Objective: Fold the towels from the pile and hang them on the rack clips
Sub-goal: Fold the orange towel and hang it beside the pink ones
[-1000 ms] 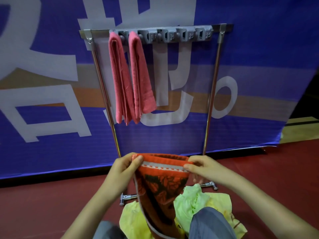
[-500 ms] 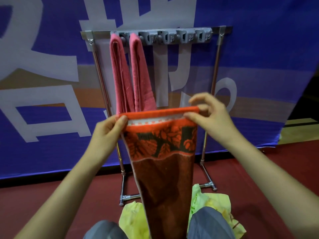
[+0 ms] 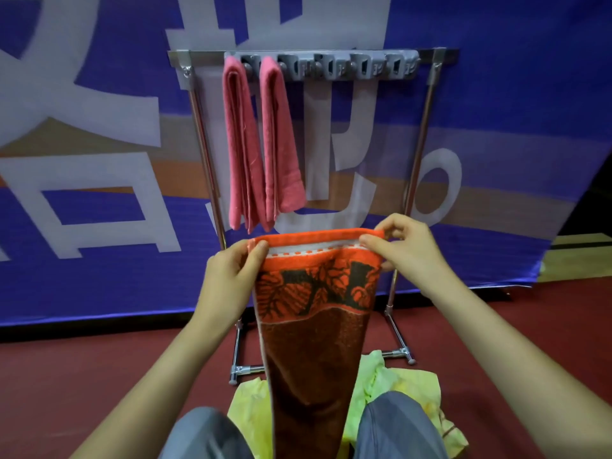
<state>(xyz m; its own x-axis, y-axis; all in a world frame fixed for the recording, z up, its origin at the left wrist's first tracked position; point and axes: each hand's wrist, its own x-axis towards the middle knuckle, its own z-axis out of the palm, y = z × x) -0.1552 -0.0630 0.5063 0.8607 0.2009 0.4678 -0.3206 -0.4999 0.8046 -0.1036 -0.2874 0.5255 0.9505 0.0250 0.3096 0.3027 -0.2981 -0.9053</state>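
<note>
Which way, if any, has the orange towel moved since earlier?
Yes, upward. The orange towel was well below the pink towels; its top edge now reaches their lower ends.

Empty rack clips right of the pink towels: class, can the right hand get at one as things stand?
Probably yes. Nothing stands between the right hand and the empty clips, but it and the left hand pinch the orange towel by its top edge, so the towel would rise too.

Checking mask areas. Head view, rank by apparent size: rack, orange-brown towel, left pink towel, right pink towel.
1. rack, by outline.
2. orange-brown towel; nearest the camera, so inflated.
3. left pink towel and right pink towel: look alike, unranked.
</note>
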